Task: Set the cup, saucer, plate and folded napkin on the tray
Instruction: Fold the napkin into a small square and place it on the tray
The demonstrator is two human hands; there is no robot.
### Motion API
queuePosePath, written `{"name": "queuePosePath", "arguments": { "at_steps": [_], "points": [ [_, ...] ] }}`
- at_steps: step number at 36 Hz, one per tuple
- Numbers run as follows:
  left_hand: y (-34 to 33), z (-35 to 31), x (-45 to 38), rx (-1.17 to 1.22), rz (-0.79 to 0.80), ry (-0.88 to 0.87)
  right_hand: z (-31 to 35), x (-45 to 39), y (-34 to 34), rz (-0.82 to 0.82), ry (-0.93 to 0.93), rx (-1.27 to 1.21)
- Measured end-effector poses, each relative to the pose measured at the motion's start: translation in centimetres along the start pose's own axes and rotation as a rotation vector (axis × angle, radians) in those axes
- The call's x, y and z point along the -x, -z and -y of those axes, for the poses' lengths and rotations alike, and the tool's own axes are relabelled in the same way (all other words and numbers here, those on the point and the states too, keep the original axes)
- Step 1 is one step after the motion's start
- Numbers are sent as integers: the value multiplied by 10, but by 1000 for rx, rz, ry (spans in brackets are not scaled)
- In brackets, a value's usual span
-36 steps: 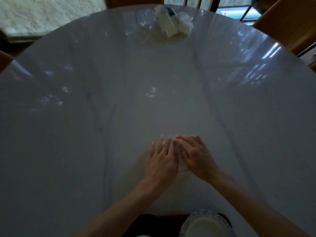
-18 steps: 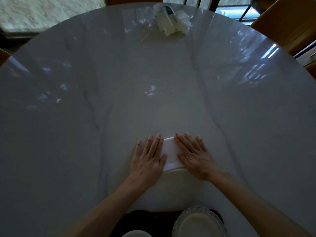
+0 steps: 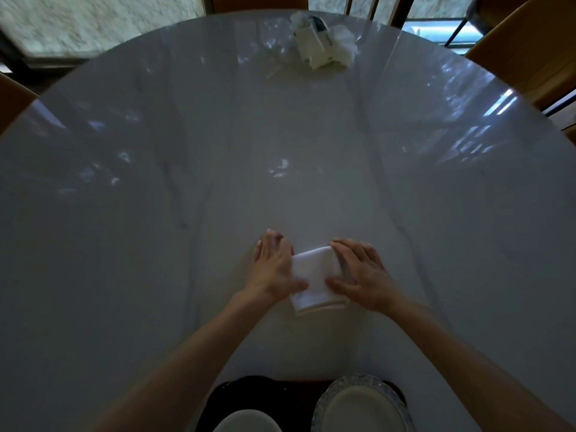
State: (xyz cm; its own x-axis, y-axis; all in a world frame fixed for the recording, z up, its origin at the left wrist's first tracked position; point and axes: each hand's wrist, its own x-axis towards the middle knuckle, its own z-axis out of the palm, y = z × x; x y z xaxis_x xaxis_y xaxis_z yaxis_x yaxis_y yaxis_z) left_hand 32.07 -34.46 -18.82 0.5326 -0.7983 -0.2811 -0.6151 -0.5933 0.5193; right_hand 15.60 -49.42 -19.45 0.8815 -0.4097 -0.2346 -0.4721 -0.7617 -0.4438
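A white folded napkin (image 3: 314,275) lies flat on the marble table, near the front and middle. My left hand (image 3: 272,269) rests on its left edge with fingers straight and the thumb on the cloth. My right hand (image 3: 363,272) presses on its right edge, fingers and thumb spread along that side. A dark tray (image 3: 249,392) sits at the bottom edge of the view. On it stands a patterned plate (image 3: 363,403) at the right and a white round dish (image 3: 246,422) at the left, cut off by the frame. No cup can be made out.
The glossy round marble table (image 3: 156,244) fills the view. A crumpled white pack of tissues (image 3: 321,42) lies at the far edge. Wooden chairs (image 3: 526,48) stand at the back right and at the left edge.
Both hands have slid apart from the middle of the napkin to its left and right edges, uncovering more of the cloth. More of the tray now shows.
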Motion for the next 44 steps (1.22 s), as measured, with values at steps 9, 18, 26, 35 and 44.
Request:
{"name": "queuePosePath", "arguments": {
  "at_steps": [9, 18, 26, 35, 44],
  "points": [
    [1, -6, 11, 172, -12, -83, 2, -11, 7, -25, -82, -180],
    [0, 7, 19, 553, 6, 2, 2, -5, 3, -78, -72, -219],
    [13, -3, 20, 834, -2, 158, 17, 3, 14, -100, -190, -348],
    [45, -22, 49, 1077, 66, 251, 42, 30, 39, 33, -325, -779],
    [74, -19, 111, 1159, 249, 258, 89, 85, 59, 13, -395, -995]
  ]
}}
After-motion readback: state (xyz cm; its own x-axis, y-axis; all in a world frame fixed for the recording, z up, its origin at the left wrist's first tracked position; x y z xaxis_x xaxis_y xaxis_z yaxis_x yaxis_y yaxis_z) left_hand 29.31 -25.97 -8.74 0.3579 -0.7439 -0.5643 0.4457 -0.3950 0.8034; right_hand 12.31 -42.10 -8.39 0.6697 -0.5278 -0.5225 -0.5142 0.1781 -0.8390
